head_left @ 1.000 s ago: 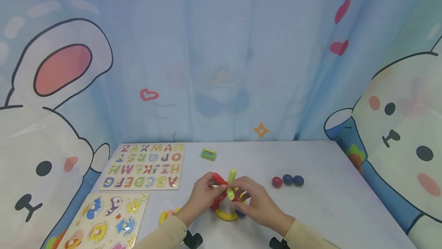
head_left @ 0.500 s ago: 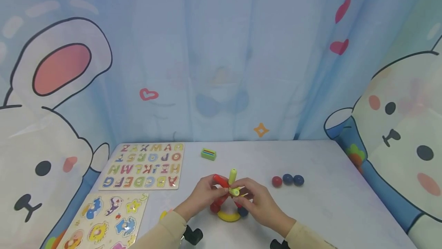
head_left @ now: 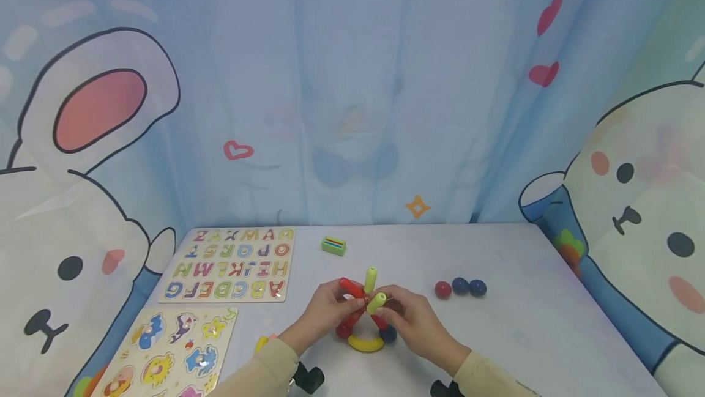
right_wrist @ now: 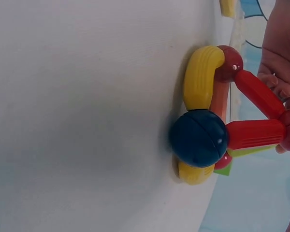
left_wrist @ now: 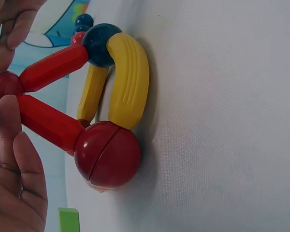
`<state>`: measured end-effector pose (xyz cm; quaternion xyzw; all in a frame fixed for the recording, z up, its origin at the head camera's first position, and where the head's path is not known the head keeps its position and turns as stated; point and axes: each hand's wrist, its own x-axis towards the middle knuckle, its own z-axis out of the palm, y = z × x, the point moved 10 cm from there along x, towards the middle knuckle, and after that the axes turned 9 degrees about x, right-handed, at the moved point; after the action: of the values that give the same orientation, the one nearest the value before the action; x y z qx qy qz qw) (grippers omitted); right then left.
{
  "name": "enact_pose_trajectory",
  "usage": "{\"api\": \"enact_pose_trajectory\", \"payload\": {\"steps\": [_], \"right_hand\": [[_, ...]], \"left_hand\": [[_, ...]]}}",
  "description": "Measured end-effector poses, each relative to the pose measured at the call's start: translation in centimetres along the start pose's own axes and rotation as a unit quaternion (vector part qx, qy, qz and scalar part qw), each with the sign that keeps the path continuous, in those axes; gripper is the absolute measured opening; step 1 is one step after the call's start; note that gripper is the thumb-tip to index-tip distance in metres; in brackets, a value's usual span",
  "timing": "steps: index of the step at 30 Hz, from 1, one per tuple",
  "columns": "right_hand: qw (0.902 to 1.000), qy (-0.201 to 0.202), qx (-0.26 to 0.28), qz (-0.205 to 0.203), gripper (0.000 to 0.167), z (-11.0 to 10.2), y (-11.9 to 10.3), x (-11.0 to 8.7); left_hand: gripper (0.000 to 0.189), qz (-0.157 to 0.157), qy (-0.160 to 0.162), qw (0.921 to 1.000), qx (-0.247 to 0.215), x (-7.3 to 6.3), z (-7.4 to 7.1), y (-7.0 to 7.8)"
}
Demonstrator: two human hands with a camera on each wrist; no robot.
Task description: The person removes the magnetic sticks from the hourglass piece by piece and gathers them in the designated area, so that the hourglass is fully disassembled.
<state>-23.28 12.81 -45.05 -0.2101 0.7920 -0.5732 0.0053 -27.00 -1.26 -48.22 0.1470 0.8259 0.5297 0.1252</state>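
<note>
While my left hand (head_left: 324, 308) grips the glossy red plastic ball (left_wrist: 5, 86) atop a frame of straight red plastic rods (left_wrist: 53, 121), my right hand (head_left: 412, 319) pinches a short yellow-green plastic stick (head_left: 377, 303) just beside that ball. The frame stands between my hands on the pale surface (head_left: 512, 348). Should I press sideways or too hard, a joint could slip, likely where the curved yellow plastic rod (head_left: 366, 345) meets the dark blue plastic ball (head_left: 388, 334) (magnets, I'd guess), collapsing everything.
</note>
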Motion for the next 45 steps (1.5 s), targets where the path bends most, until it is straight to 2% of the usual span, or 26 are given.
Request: {"api": "enact_pose_trajectory", "payload": {"steps": [6, 12, 18, 23, 27, 31, 36, 39, 45], "right_hand": [[0.9998, -0.005, 0.004, 0.019, 0.029, -0.2, 0.5, -0.2], [0.9986, 0.02, -0.002, 0.049, 0.044, -1.5, 1.2, -0.4], [0.997, 0.029, -0.002, 0.071, 0.047, -3.8, 2.8, -1.2], [0.9915, 0.035, 0.011, 0.125, 0.058, -6.0, 4.9, -2.2], [0.985, 0.042, -0.013, 0.167, 0.068, -8.1, 6.8, -3.3], [0.9798, 0.043, -0.051, 0.189, 0.067, -10.4, 8.2, -4.5], [0.9695, 0.022, -0.11, 0.218, 0.068, -12.5, 9.9, -5.5], [0.965, -0.001, -0.14, 0.222, 0.068, -13.1, 10.8, -5.7], [0.9661, -0.064, -0.145, 0.204, 0.064, -12.2, 11.4, -5.6]], "left_hand": [[0.027, 0.0, 0.006, 1.0, -0.004, 0.0, -0.3, -0.1], [0.026, -0.007, 0.0, 0.9999, -0.012, 0.0, -0.3, -0.4], [0.025, -0.015, -0.005, 0.9998, -0.006, 0.1, -0.5, -0.7], [0.026, -0.017, -0.011, 0.9998, -0.002, 0.1, -0.6, -0.7], [0.027, -0.02, -0.012, 0.9997, 0.002, 0.1, -0.8, -0.7], [0.027, -0.027, -0.016, 0.9995, -0.003, 0.1, -0.8, -0.9], [0.027, -0.03, -0.017, 0.9994, -0.004, -0.1, -0.8, -1.1], [0.026, -0.028, -0.019, 0.9994, 0.002, -0.1, -0.8, -1.1], [0.029, -0.03, -0.022, 0.9991, 0.021, -0.1, -0.7, -1.1]]}}
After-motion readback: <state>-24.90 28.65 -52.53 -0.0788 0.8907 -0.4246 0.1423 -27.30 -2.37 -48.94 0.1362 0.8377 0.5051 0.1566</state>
